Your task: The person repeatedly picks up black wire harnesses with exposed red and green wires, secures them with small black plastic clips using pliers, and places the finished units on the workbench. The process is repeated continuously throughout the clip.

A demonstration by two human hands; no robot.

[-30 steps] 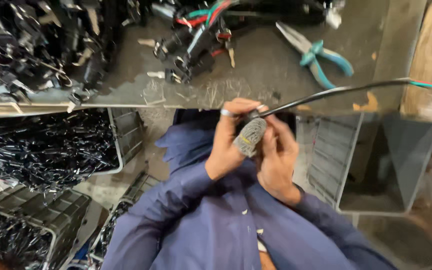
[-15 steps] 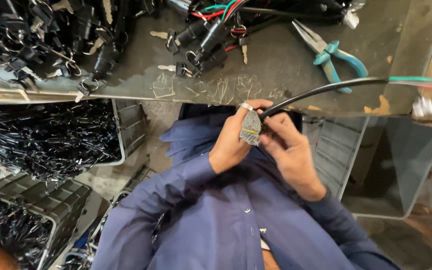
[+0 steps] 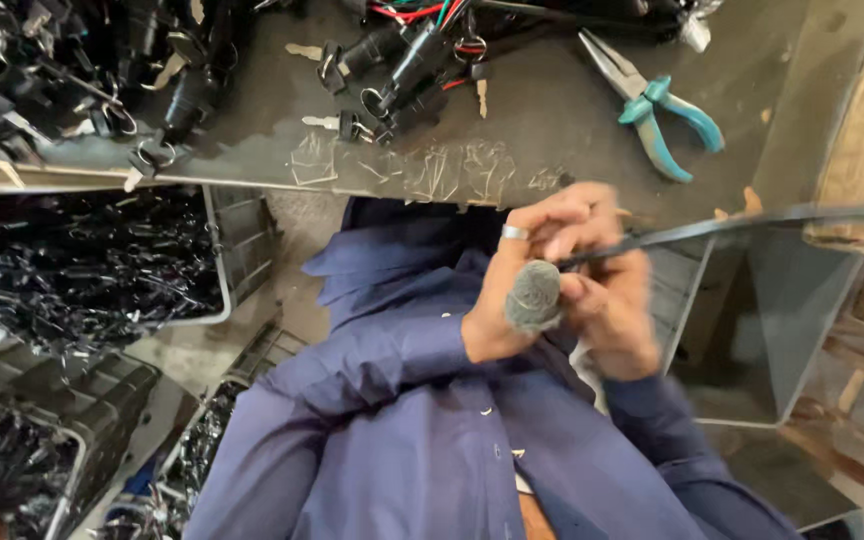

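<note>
So the fingers (image 3: 562, 225) of both hands are pinched shut around the end of a black cable (image 3: 752, 220), left thumb wrapped in a grey sleeve (image 3: 534, 297), just off the table's (image 3: 552, 110) near edge. Looks like mid-fitting; next needs a steady grip. Teal pliers (image 3: 657, 115) and keyed switches (image 3: 402, 70) lie further in.

Both hands are together in front of the chest, close to each other and touching. The left hand (image 3: 527, 265) is raised with the wrist bent, its fingers (image 3: 552, 215) curled inward; a ring sits on one finger and a grey fabric cover is over the thumb. The right hand (image 3: 612, 310) is just beside it, fingers bent and closed, a little blurred. Both forearms, in blue sleeves, rise from below and meet at the hands.
</note>
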